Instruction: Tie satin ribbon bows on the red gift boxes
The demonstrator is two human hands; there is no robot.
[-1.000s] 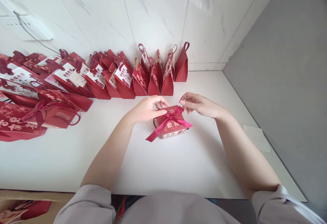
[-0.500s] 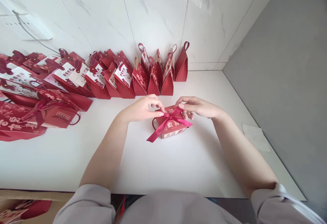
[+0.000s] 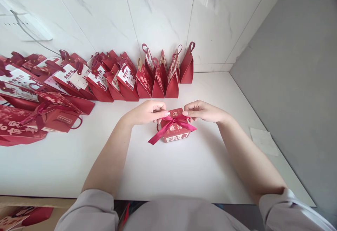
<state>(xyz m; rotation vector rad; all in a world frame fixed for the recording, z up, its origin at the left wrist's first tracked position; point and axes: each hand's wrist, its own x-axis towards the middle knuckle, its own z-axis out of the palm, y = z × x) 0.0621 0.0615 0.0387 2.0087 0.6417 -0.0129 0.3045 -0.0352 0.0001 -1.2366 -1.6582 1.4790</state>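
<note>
A small red gift box (image 3: 177, 133) with pale lettering rests on the white table in front of me. Across its top lies a shiny magenta ribbon (image 3: 164, 131) tied in a bow, its tails hanging over the near side. My left hand (image 3: 154, 112) pinches the bow's left loop between thumb and fingers. On the other side, my right hand (image 3: 201, 111) grips the right loop the same way. The knot sits midway between both hands. A cord handle shows at the box's left end, partly behind my left fingers.
Red gift boxes with loop handles (image 3: 127, 81) stand in rows along the tiled wall. At the left lies another ribboned box (image 3: 61, 119). White paper (image 3: 263, 141) lies by the right edge of the table (image 3: 184, 175). A cardboard box (image 3: 52, 203) is below left.
My right hand has shifted from above the bow to its right loop, and both hands now hold the loops out sideways. The box has turned slightly and moved a little left.
</note>
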